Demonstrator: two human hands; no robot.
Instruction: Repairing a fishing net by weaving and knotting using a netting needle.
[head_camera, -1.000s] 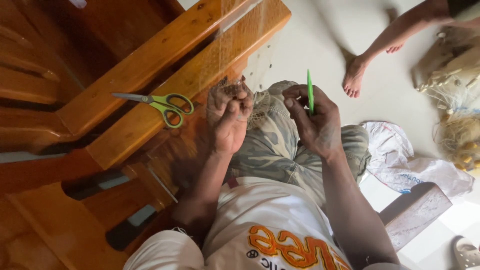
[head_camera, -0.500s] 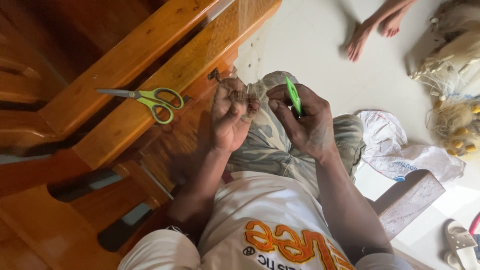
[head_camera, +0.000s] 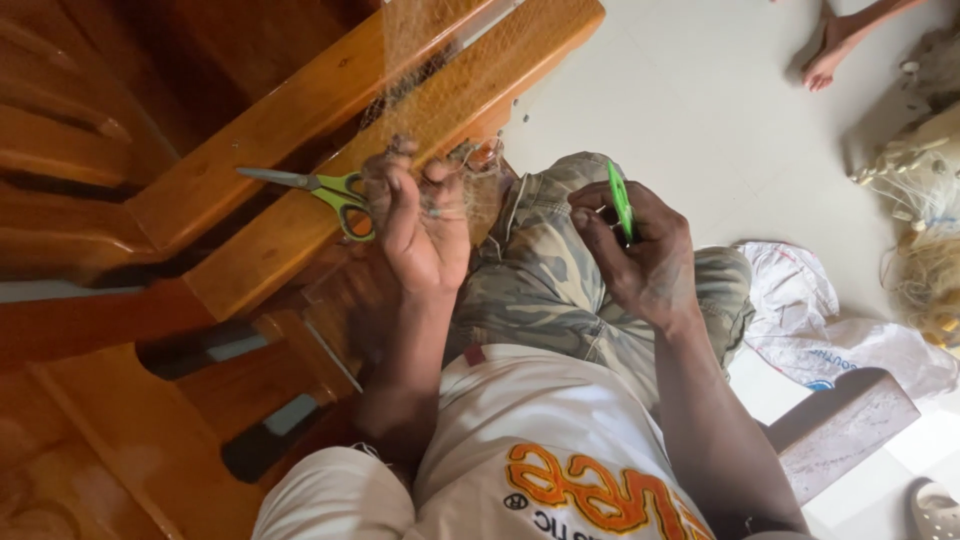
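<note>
Fishing net (head_camera: 470, 170), fine and pale, drapes down over the wooden armrest (head_camera: 300, 170) of a chair and bunches at the person's knee. Left hand (head_camera: 415, 225) clenched on a gathered knot of the net's mesh, fingers curled, palm toward the camera. Right hand (head_camera: 640, 250) pinches a slim green netting needle (head_camera: 621, 200) between thumb and fingers, needle upright, tip pointing away from the body, just apart from the left hand.

Green-handled scissors (head_camera: 320, 190) lie on the armrest, blades pointing left, handles touching or just behind the left hand's fingers; cannot tell which.

Person seated, camouflage trousers (head_camera: 560, 290), white shirt with orange lettering (head_camera: 540, 450).

Containers: a white plastic bag (head_camera: 810, 310) lies crumpled on the pale floor (head_camera: 690, 110) to the right of the knee; contents hidden. Further right, a heap of more netting with cord and small floats (head_camera: 925, 230), loose on the floor.

Another person's bare foot (head_camera: 830, 50) at top right, well apart. Sandal (head_camera: 935, 510) at bottom right corner.
</note>
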